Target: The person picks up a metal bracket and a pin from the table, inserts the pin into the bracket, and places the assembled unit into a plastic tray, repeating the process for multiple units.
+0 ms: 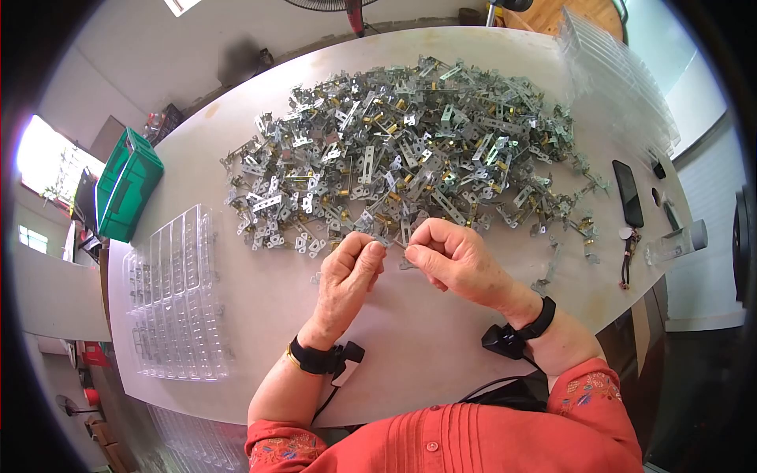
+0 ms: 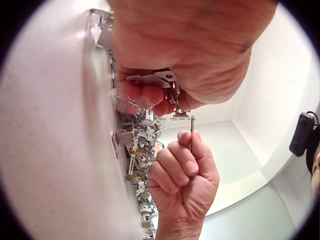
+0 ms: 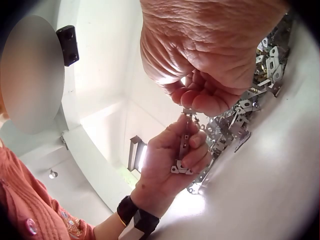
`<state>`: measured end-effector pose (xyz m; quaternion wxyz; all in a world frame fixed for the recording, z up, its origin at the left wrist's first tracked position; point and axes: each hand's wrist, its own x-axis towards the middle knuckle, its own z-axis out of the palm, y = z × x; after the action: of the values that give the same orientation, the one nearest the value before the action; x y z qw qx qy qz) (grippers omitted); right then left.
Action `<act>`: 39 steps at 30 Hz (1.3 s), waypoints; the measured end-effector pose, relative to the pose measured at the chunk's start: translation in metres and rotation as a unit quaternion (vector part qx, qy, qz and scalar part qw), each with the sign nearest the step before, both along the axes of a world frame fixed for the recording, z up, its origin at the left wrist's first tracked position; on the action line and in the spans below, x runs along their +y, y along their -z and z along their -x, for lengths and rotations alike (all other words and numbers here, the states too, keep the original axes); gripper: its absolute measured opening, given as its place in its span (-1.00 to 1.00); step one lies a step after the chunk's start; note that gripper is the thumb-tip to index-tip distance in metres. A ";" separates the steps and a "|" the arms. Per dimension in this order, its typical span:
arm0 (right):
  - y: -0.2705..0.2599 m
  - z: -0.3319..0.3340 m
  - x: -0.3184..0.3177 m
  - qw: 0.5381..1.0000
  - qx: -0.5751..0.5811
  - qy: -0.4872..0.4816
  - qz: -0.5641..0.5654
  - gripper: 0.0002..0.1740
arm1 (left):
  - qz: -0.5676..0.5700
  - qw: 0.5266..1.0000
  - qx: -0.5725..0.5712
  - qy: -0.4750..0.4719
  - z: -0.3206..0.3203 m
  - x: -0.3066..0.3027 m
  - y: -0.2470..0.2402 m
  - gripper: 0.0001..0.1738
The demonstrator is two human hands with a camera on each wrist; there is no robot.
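Observation:
My left hand [image 1: 347,272] grips a small metal bracket [image 3: 184,145] between thumb and curled fingers. Its holed, flanged end sticks out below the fingers in the right wrist view. Facing it, my right hand [image 1: 459,256] pinches a thin metal piece [image 2: 192,127] between thumb and forefinger, its other fingers curled in. The tip of that piece is right at the bracket's end in the left wrist view. Both hands are close together over the near edge of a heap of metal brackets [image 1: 369,165], some with brass-coloured parts. The fingers hide much of both held pieces.
A clear compartment tray [image 1: 177,296] with some metal parts lies at left, a green crate [image 1: 130,189] beyond it. Stacked clear trays [image 1: 623,87] stand at back right. A phone [image 1: 628,193], a strapped watch [image 1: 628,254] and a clear bottle [image 1: 678,243] lie along the right edge.

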<state>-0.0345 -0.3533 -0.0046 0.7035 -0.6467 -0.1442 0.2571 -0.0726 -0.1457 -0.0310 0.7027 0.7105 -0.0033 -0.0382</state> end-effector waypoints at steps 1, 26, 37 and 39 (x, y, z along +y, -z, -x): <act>0.001 0.000 0.000 1.000 0.000 -0.002 0.002 -0.89 | 0.000 1.000 0.000 0.000 0.000 0.000 0.002 -0.70; 0.023 -0.002 0.006 0.950 -0.294 0.085 0.060 -0.92 | -0.197 0.966 -0.161 0.049 0.001 -0.007 0.007 -0.78; 0.000 0.002 0.003 0.997 -0.037 0.067 0.013 -0.88 | 0.197 0.976 0.090 -0.007 -0.003 0.003 0.001 -0.69; 0.001 0.002 0.004 0.998 -0.036 0.047 0.025 -0.87 | 0.207 0.974 0.092 -0.006 -0.003 0.004 0.001 -0.69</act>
<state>-0.0364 -0.3497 -0.0058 0.6926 -0.6791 -0.1323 0.2038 -0.0696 -0.1419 -0.0322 0.8320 0.5431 0.0578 -0.0973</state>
